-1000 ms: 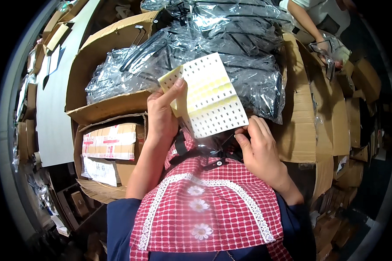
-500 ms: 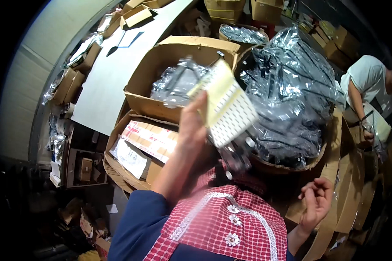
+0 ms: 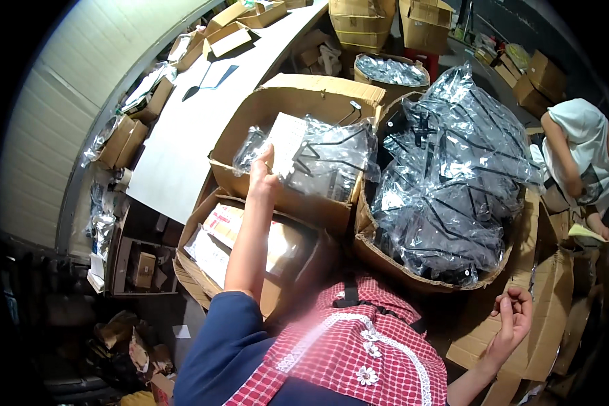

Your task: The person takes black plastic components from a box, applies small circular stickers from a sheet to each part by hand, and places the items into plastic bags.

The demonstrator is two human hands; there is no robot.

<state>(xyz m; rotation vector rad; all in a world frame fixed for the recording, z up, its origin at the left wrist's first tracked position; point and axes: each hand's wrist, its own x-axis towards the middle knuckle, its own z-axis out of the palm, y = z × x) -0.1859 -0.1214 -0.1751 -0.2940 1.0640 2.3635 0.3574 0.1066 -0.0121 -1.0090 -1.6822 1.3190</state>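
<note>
holding sheet (image 3: 288,141), left hand (image 3: 263,174) outstretched; right hand (image 3: 513,318) half-curled.

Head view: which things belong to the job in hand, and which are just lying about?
Likely in the job:
white sheet in the left hand
bagged black parts in the carton behind it

Seemingly lying about:
small open boxes on the white table
paper scrap on the floor
</note>
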